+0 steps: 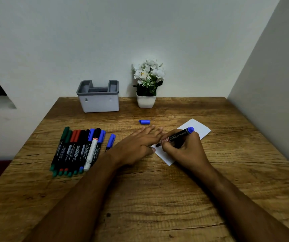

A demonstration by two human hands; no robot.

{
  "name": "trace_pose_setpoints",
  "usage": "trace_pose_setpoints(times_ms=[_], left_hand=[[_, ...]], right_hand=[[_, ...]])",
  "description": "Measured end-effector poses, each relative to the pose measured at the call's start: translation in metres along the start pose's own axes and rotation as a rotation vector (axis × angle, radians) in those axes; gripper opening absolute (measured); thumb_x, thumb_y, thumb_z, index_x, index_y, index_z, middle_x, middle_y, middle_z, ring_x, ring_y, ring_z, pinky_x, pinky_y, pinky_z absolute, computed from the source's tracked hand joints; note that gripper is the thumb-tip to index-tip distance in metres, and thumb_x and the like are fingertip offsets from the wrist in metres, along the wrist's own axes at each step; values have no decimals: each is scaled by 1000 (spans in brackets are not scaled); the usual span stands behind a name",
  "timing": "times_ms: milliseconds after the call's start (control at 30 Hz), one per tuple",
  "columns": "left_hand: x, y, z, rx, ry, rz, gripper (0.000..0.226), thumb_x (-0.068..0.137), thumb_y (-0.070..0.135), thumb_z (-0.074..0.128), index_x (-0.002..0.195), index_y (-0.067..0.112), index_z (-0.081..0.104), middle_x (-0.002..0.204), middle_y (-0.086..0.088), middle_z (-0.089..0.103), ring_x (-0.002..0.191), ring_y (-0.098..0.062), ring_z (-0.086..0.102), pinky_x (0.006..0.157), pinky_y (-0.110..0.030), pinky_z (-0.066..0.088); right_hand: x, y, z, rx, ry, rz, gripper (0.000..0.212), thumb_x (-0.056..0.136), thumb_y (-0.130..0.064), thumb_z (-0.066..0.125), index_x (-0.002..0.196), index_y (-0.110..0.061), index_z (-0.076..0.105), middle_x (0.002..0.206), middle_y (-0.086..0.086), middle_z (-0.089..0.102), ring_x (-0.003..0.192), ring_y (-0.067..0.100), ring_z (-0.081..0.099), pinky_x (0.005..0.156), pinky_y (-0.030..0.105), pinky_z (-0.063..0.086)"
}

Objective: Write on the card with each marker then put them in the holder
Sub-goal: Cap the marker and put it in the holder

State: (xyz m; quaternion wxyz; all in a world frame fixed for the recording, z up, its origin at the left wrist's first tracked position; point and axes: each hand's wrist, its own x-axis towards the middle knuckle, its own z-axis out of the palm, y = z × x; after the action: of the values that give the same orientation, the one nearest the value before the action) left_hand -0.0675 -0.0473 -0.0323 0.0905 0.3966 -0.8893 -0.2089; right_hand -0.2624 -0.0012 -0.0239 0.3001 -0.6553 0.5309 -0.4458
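Right hand (pixel 184 149), right of centre, curling round a blue-ended marker (pixel 178 136) and gripping it w/ fingers closed on the barrel, tip pressing down onto the white card (pixel 198 128), blue butt end pointing up-right. Left hand (pixel 138 145), centre frame, lying flat and open w/ fingers spread slightly, holding nothing, fingertips and thumb resting on the card's left edge and pinning it. Card lying tilted on the wooden table (pixel 157 198), running from centre to right of centre, mostly hidden under both hands; dark mark showing just beside the tip, too small to read. Blue cap (pixel 144 121) lying loose on its side just above the left fingertips, apart from the card. Row of capped markers (pixel 77 151) sitting at left of frame, side by side and touching: green, red, black and blue caps, plus one white-barrelled one. Single blue-capped marker (pixel 110 142) lying just right of that row, slightly apart, near the left wrist. Grey-rimmed white holder (pixel 99 102) standing at upper centre-left by the table's back edge against the wall, nothing visible inside. Small white pot w/ white flowers (pixel 147 82) standing just right of the holder, also at the back edge.
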Motion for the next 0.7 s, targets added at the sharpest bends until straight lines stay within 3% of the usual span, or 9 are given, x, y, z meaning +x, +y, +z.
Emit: trace_pose_setpoints(times_ms=[400, 600, 700], left_hand=[[0, -2, 2, -26, 31, 6, 61, 103, 19, 40, 156, 31, 13, 163, 20, 4, 147, 6, -9, 108, -7, -15], [1, -4, 3, -15, 42, 4, 61, 102, 19, 40, 157, 30, 14, 163, 20, 3, 146, 7, -10, 106, -4, -16], [0, -3, 3, -9, 37, 6, 61, 102, 18, 40, 156, 30, 15, 163, 18, 3, 147, 5, -8, 112, -10, -13]], right_hand=[[-1, -2, 1, -33, -28, 3, 5, 82, -11, 75, 84, -15, 77, 78, -5, 76, 78, 9, 72, 71, 36, 60], [1, -2, 1, -47, -34, 9, 7, 85, -11, 74, 89, -14, 79, 83, -4, 78, 82, 10, 74, 76, 42, 62], [1, -1, 1, -64, -10, 14, 5, 83, -11, 73, 86, -13, 77, 79, -2, 76, 78, 13, 72, 73, 46, 60]])
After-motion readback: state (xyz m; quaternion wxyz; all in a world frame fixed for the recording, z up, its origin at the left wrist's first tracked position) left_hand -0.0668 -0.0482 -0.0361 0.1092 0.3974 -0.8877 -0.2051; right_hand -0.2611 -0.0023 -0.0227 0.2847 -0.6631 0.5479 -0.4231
